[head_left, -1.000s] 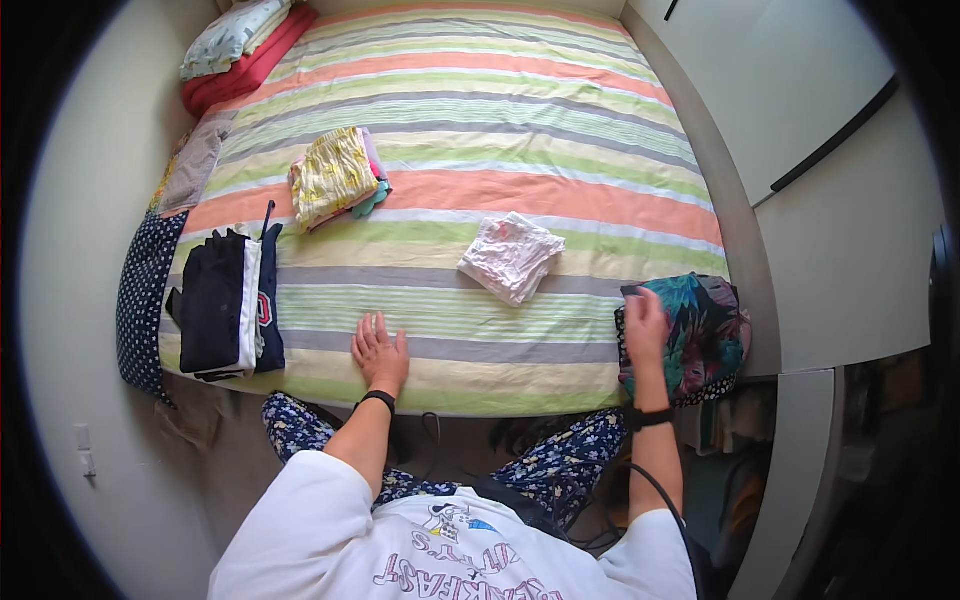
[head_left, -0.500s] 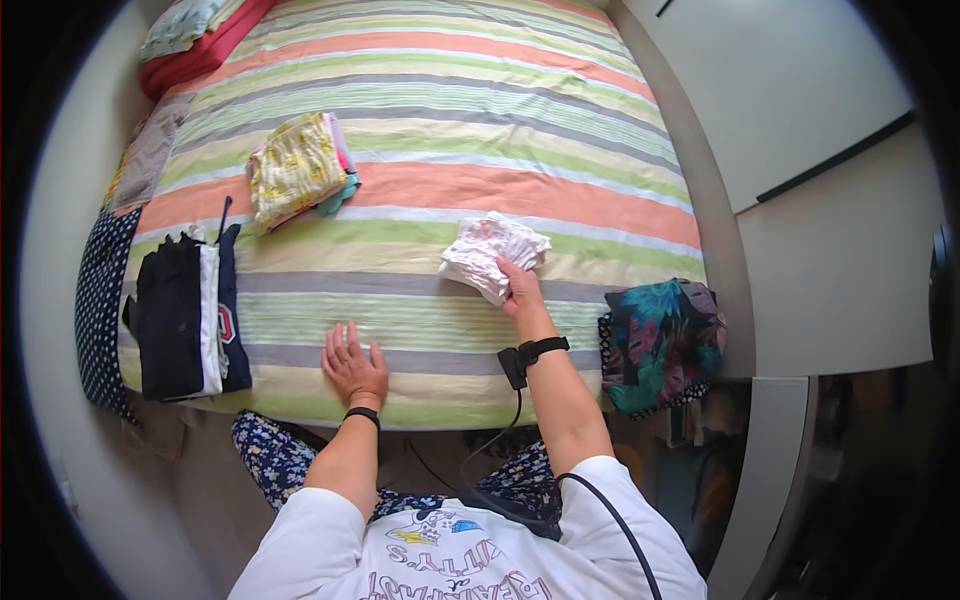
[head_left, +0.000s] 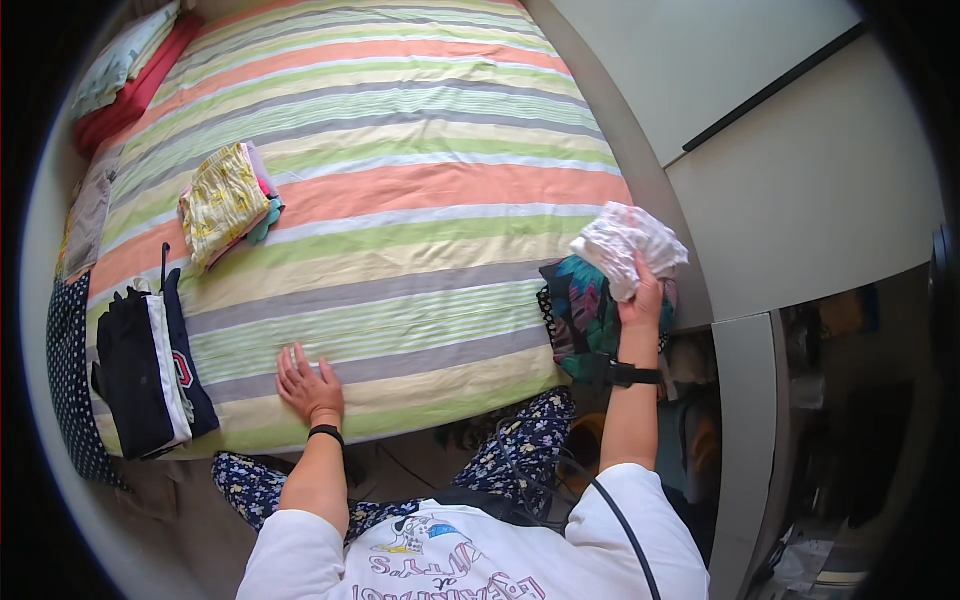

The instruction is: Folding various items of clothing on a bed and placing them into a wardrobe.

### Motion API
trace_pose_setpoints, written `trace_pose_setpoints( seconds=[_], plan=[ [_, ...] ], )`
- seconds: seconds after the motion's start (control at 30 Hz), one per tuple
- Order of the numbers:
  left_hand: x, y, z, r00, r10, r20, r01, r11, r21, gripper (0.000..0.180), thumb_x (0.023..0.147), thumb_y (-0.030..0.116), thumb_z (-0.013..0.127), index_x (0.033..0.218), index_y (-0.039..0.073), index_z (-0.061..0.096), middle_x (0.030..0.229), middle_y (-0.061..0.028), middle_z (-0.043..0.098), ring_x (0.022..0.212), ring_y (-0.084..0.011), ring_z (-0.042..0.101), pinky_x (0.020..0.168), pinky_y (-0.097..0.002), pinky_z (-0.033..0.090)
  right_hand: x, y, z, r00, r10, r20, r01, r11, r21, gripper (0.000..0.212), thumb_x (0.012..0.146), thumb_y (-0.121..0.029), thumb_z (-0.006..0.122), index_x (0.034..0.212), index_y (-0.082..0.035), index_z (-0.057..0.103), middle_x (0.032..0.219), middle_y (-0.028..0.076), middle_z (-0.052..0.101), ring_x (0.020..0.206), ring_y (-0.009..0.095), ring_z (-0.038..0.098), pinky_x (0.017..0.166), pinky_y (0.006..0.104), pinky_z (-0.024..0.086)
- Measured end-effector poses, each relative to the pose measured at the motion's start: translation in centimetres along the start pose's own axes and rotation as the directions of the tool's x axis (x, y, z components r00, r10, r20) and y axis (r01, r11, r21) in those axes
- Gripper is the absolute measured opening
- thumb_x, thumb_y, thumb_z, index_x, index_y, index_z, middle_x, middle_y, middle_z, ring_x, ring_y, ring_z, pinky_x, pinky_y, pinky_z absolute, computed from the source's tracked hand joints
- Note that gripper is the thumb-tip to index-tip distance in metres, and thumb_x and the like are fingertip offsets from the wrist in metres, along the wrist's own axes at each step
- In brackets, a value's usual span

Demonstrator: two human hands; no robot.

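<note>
Person's white T-shirt (head_left: pixel 290 565): outlined capital lettering (head_left: pixel 425 566) across the front, upside down in view, two bigger lines with a tiny word between, lowest line cut by picture edge. Folded navy garment (head_left: pixel 201 405), left side of bed (head_left: pixel 420 240): red, white-edged, letter-like emblem (head_left: pixel 183 369), partly covered.

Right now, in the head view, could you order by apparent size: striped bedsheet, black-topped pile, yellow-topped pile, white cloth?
1. Striped bedsheet
2. Black-topped pile
3. Yellow-topped pile and white cloth: too alike to rank.
</note>
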State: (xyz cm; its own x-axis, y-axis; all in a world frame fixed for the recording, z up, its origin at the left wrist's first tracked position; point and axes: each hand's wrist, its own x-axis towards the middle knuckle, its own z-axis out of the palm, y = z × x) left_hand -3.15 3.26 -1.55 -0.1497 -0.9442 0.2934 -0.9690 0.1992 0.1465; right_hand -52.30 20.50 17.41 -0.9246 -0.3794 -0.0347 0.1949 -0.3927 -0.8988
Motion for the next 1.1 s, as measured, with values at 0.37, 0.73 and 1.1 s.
trace_pose_setpoints(
  seconds=[0.37, 0.73, 1.1],
  plan=[
    [0.6, 0.0, 0.5, 1.0, -0.011, 0.025, 0.012, 1.0, -0.016, 0.061, 0.089, 0.04, 0.056, 0.142, 0.014, 0.041, 0.146, -0.009, 0.039, 0.14, -0.0268, 0.031, 0.113, -0.0475, 0.023, 1.2, 9.3, -16.9, 0.956, -0.103, -0.274, -0.003, 0.933, -0.359, 0.064, 0.085, -0.002, 0.065, 0.144, -0.011, 0.039, 0.131, 0.009, 0.056, 0.113, 0.028, 0.06, 0.094, 0.0432, 0.051],
    [0.0, -0.6, -0.2, 0.994, -0.106, 0.039, 0.109, 0.99, -0.089, 0.062, 0.089, 0.041, 0.053, 0.143, 0.015, 0.04, 0.145, -0.0109, 0.04, 0.14, -0.0287, 0.03, 0.114, -0.049, 0.02, -12.0, 17.3, 3.2, 0.709, -0.007, 0.705, 0.696, -0.153, -0.702, 0.063, 0.098, -0.026, 0.051, 0.149, 0.002, 0.027, 0.153, 0.027, 0.026, 0.144, 0.04, 0.021, 0.118, 0.0465, 0.017],
    [0.3, -0.8, -0.9, 0.997, -0.083, 0.006, 0.083, 0.988, -0.13, 0.062, 0.086, 0.038, 0.057, 0.141, 0.013, 0.042, 0.142, -0.0116, 0.041, 0.137, -0.0296, 0.033, 0.113, -0.0499, 0.022, -19.2, 22.7, 6.9, 0.675, 0.238, 0.699, 0.737, -0.273, -0.618, 0.074, 0.093, -0.041, 0.051, 0.149, 0.0, 0.026, 0.156, 0.023, 0.02, 0.148, 0.035, 0.013, 0.119, 0.0516, 0.007]
  ],
)
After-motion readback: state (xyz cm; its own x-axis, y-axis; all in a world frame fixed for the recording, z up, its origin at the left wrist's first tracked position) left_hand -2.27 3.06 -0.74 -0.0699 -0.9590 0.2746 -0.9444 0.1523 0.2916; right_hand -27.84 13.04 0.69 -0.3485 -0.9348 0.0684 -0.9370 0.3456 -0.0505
